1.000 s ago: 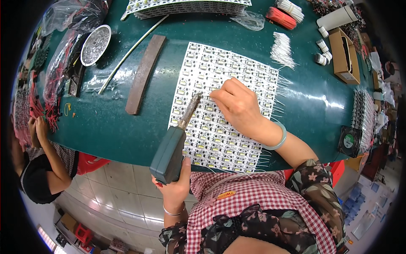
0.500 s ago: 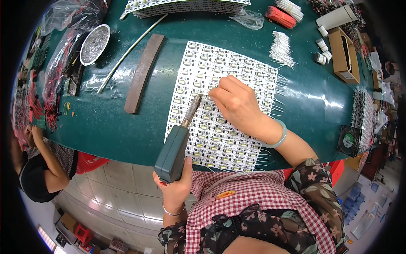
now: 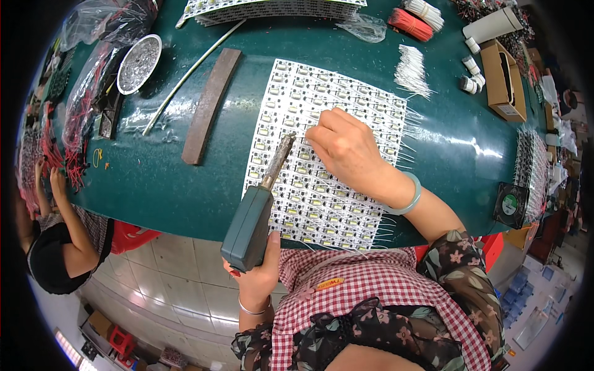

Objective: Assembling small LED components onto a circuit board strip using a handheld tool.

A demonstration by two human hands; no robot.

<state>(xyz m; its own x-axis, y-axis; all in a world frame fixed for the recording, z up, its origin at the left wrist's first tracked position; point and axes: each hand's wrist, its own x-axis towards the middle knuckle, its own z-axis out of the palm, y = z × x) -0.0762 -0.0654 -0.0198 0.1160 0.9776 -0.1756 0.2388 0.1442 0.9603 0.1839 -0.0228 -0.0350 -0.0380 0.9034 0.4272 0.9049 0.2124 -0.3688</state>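
My left hand (image 3: 261, 275) is closed round the handle of a dark green soldering gun (image 3: 249, 224). Its long, crusted metal tip points up and away, ending over a white circuit-board panel (image 3: 322, 207) with rows of small yellowish LEDs. Just right of the tip, my right hand (image 3: 346, 151) rests above the panel with thumb and fingers pinched on a thin white wire, mostly hidden under the hand. Many white wires (image 3: 413, 116) run across the panel's right part and stick out past its edge.
A brown bar (image 3: 211, 108) and a bowl of grey scraps (image 3: 140, 65) lie to the left. Loose white wires (image 3: 411, 71), red wire bundles (image 3: 410, 25) and a cardboard box (image 3: 502, 80) sit at the far right. Stacked panels (image 3: 278, 12) stand behind. A co-worker (image 3: 65, 241) sits at left.
The soldering gun has shifted slightly left and toward me, and its tip has lifted a little from the panel. My right hand is almost still. The co-worker's hands have moved farther up.
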